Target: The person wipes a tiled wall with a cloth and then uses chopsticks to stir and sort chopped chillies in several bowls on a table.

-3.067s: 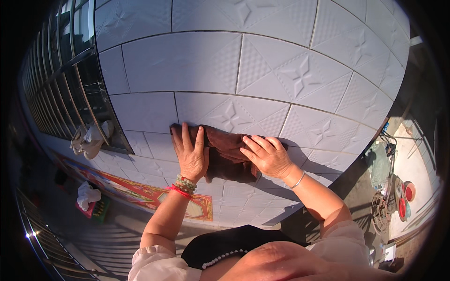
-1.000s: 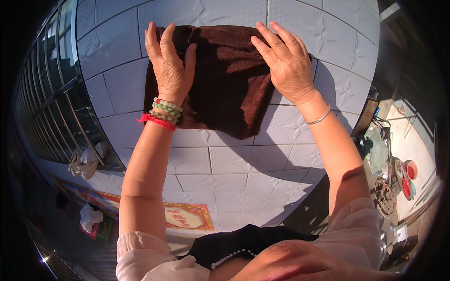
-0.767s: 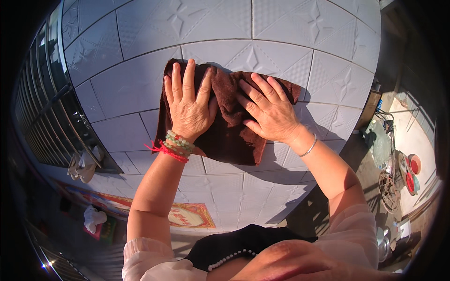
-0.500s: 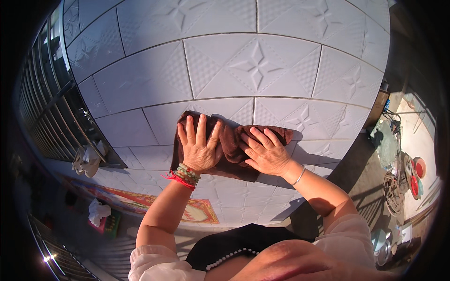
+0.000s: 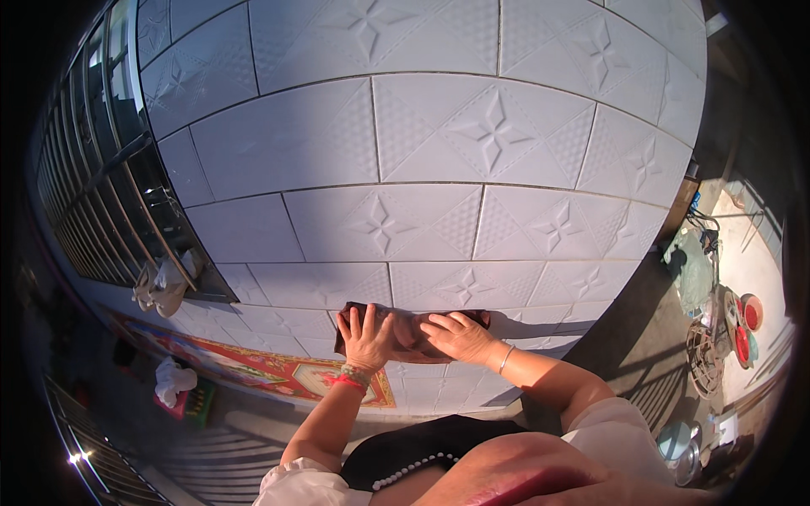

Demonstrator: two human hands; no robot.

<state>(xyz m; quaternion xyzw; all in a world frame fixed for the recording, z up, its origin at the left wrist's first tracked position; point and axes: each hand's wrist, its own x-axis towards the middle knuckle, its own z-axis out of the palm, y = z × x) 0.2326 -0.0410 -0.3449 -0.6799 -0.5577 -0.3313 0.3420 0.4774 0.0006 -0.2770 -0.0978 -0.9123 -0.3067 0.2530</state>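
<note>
A dark brown cloth (image 5: pixel 407 333) lies bunched against the white tiled wall (image 5: pixel 333 228), low down in front of me. My left hand (image 5: pixel 367 339) presses its left part, fingers stretched and spread. On the right part of the cloth rests my right hand (image 5: pixel 460 339), its fingers extended and slightly bent. Both palms are against the fabric, and neither hand is closed round it. Red and green bracelets (image 5: pixel 353 378) circle my left wrist, and a thin bangle (image 5: pixel 506 358) is on my right.
At left is a barred window (image 5: pixel 93 190) with pale shoes (image 5: pixel 160 291) at its lower corner. A colourful tile panel (image 5: pixel 270 364) runs along the lower wall. White bag (image 5: pixel 173 378) lies below. Greenish plastic (image 5: pixel 693 270) and red bowls (image 5: pixel 749 314) are at right.
Both hands have moved down the wall with the cloth, closer to my body. The cloth looks more folded and flattened. The view has shifted slightly.
</note>
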